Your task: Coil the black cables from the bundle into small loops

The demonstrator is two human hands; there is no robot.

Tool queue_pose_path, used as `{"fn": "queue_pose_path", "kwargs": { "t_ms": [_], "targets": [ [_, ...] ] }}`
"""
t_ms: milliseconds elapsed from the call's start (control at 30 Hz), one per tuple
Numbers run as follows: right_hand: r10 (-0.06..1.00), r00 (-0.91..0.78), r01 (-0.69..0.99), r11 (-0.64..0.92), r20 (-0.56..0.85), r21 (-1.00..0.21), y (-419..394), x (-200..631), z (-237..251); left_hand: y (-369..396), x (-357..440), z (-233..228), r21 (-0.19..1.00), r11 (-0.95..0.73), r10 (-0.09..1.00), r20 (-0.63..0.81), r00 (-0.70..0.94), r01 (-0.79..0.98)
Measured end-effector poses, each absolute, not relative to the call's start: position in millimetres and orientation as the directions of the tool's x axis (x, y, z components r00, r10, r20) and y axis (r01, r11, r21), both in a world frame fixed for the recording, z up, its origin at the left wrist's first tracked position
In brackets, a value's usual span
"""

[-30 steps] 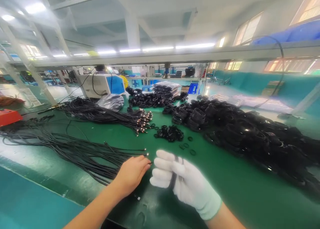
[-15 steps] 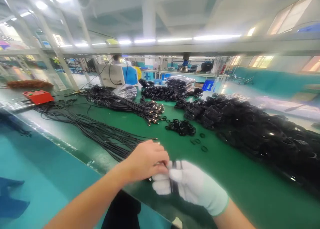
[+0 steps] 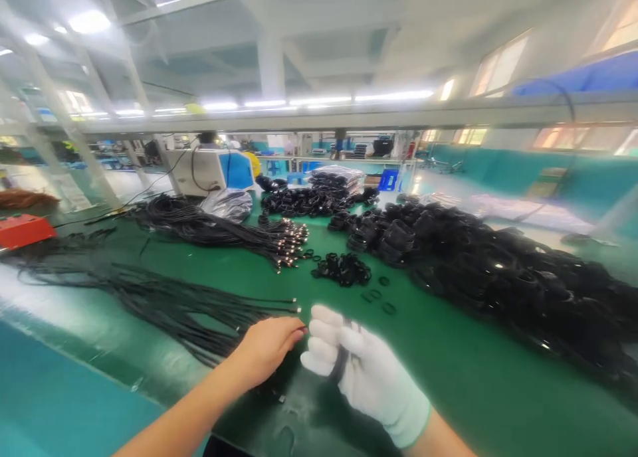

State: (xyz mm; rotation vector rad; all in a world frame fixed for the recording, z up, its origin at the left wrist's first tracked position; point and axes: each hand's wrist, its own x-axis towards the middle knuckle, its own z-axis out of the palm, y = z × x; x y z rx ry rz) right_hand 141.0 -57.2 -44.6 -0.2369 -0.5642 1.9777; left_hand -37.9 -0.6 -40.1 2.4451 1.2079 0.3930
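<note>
My right hand (image 3: 359,370), in a white glove, is closed around a few black cables (image 3: 341,364) that run down through its fist. My bare left hand (image 3: 264,347) sits just left of it over the green table (image 3: 448,377), fingertips pinching a cable end next to the glove. A long bundle of straight black cables (image 3: 164,304) lies to the left, its metal tips pointing toward my hands. A small heap of black rings (image 3: 343,268) lies beyond my hands, with a few loose rings (image 3: 377,294) nearer.
A big pile of coiled black cables (image 3: 498,271) fills the right side. Another cable bundle with metal plugs (image 3: 234,234) lies further back. A white and blue machine (image 3: 207,171), a plastic bag (image 3: 228,203) and a red box (image 3: 22,231) stand at the back and left.
My head swung left and then back, so the view shifted. My left hand was over the glove's fingers half a second ago and now sits a little left of them.
</note>
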Motion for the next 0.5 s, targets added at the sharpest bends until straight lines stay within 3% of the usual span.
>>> {"fn": "queue_pose_path", "kwargs": {
  "t_ms": [100,200,400,500],
  "targets": [
    [0.954,-0.294,-0.815,-0.215,0.065,-0.538,-46.8,158.0,-43.5,-12.6,-28.6,-43.7,0.22,-0.464,0.883,0.046,0.466,0.858],
    [0.978,-0.207,-0.801,-0.154,0.026,-0.578,-41.3,166.6,-47.7,-35.6,-13.3,-44.4,0.067,-0.489,0.872,0.042,0.487,0.87],
    [0.979,-0.2,-0.73,-0.173,-0.036,-0.661,-44.9,158.5,-51.6,-57.7,0.0,-42.8,0.041,-0.635,0.762,0.201,0.616,0.771],
    [0.969,-0.227,-0.636,-0.224,-0.099,-0.738,-48.9,151.3,-47.3,-52.6,-6.7,-39.1,-0.033,-0.719,0.644,0.345,0.683,0.695]
  ]
}}
